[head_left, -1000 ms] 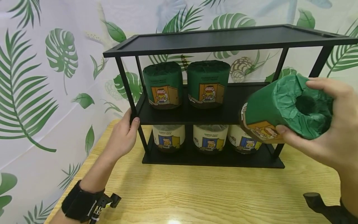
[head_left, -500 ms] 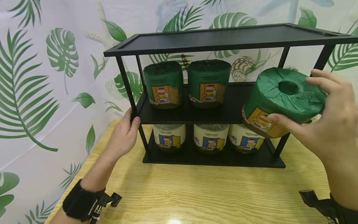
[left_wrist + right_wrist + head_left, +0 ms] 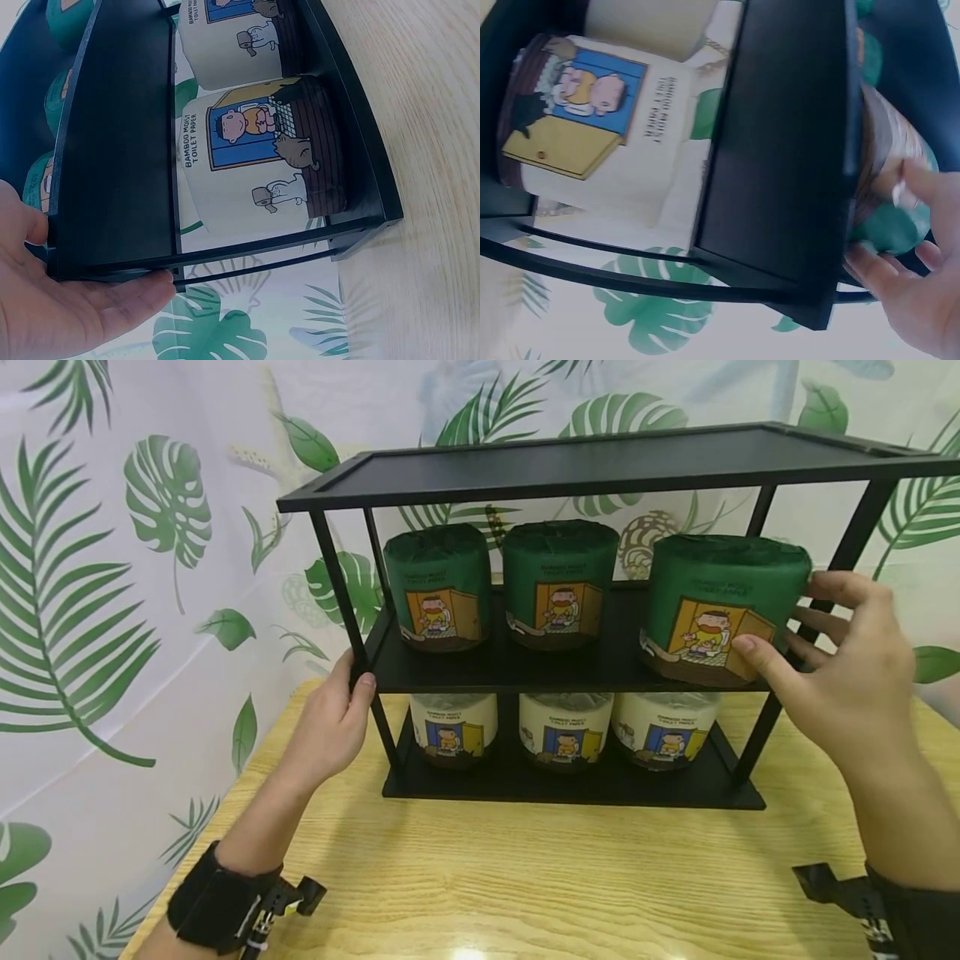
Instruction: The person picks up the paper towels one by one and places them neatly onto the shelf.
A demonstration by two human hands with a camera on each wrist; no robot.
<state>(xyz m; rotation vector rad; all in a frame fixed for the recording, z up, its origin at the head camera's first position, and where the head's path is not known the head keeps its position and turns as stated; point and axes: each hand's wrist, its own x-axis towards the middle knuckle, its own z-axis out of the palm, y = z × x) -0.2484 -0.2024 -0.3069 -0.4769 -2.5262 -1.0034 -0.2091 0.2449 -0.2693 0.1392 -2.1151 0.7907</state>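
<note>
My left hand (image 3: 330, 718) grips the left side of a black shelf rack (image 3: 600, 456) at its middle shelf, thumb at the front; the left wrist view shows the fingers (image 3: 139, 300) under that shelf's edge. With its thumb on the front and fingers round the right side, my right hand (image 3: 862, 672) holds a green-wrapped toilet paper roll (image 3: 712, 581). This roll is upright at the right end of the middle shelf, its base close to the front edge. Two matching green rolls, a left one (image 3: 437, 585) and a middle one (image 3: 561, 581), stand farther left on that shelf.
On the bottom shelf stand three cream toilet paper rolls: left (image 3: 453, 731), middle (image 3: 566, 731) and right (image 3: 663, 731). The rack stands on a wooden table (image 3: 525, 868), before a leaf-patterned wall covering (image 3: 172, 568). Black posts (image 3: 759, 739) frame the rack's right end.
My right hand has moved the green roll left into the rack, turning it from tilted, top toward me, to upright and lowering it onto the middle shelf. The left hand has stayed put.
</note>
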